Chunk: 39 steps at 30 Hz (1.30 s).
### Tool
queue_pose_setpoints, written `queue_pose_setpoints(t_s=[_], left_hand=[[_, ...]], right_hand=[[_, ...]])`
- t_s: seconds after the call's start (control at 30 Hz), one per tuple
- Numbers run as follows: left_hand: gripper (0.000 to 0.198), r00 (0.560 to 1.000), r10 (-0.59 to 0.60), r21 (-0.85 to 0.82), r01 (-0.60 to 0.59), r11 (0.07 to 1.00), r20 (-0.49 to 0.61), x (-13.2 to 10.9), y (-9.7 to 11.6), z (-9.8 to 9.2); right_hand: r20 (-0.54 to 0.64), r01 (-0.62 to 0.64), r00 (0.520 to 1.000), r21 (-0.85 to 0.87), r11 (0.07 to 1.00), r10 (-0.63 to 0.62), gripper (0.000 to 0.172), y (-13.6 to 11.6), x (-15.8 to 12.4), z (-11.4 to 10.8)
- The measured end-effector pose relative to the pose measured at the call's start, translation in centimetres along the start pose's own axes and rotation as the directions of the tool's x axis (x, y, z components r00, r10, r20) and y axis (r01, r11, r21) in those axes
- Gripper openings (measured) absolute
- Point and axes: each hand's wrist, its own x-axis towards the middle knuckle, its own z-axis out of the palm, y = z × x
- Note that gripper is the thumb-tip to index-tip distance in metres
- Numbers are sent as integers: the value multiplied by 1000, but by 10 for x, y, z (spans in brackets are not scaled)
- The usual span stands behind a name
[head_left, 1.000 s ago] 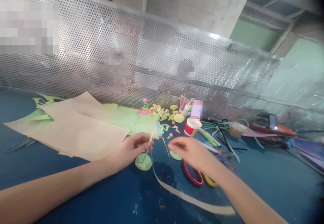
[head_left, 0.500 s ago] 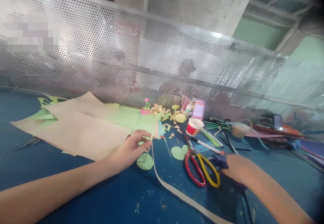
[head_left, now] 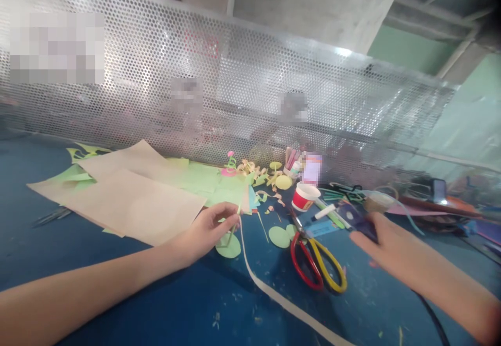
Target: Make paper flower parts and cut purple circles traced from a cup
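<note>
My left hand (head_left: 213,229) is closed in a pinch on a thin light-green paper strip (head_left: 239,211). Just below its fingers is a round green paper disc (head_left: 229,248), with a narrow green stem above it. A long pale paper strip (head_left: 263,285) curves from my fingertips toward the front edge. My right hand (head_left: 385,234) is wrapped round a dark blue hot glue gun (head_left: 357,218); a white stick (head_left: 324,211) shows at its far end and a black cord (head_left: 432,314) trails below. Scissors (head_left: 309,254) with one red and one yellow handle lie between my hands.
Large beige sheets (head_left: 144,205) lie over green paper at left. A red-and-white paper cup (head_left: 305,198), more green discs (head_left: 279,236) and curled paper scraps (head_left: 254,171) are in the middle. A perforated metal screen (head_left: 242,85) stands behind. A lit phone (head_left: 439,191) and clutter are at right.
My right hand has moved the glue gun up and turned it, with its cord shifting right. My left hand keeps its pinch. The whole view has shifted slightly.
</note>
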Motion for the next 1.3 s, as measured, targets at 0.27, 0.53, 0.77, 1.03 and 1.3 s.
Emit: queue_pose_setpoints(t_s=[0.27, 0.53, 0.77, 1.03, 1.3], left_hand=[[20, 996, 47, 7, -46, 999, -74, 1, -3, 1], [20, 996, 0, 28, 3, 1000, -94, 0, -4, -2], [21, 997, 25, 23, -24, 999, -79, -1, 1, -2], [22, 996, 30, 39, -27, 999, -82, 0, 1, 2], [21, 996, 39, 56, -35, 998, -85, -1, 1, 1]], right_hand=[[42, 134, 983, 504, 854, -179, 34, -88, -30, 5], [52, 68, 985, 752, 655, -162, 29, -77, -16, 6], [140, 174, 952, 486, 856, -273, 43, -77, -17, 48], [45, 162, 984, 190, 968, -173, 17, -70, -11, 35], [-208, -7, 978, 32, 999, 13, 24, -28, 12, 31]])
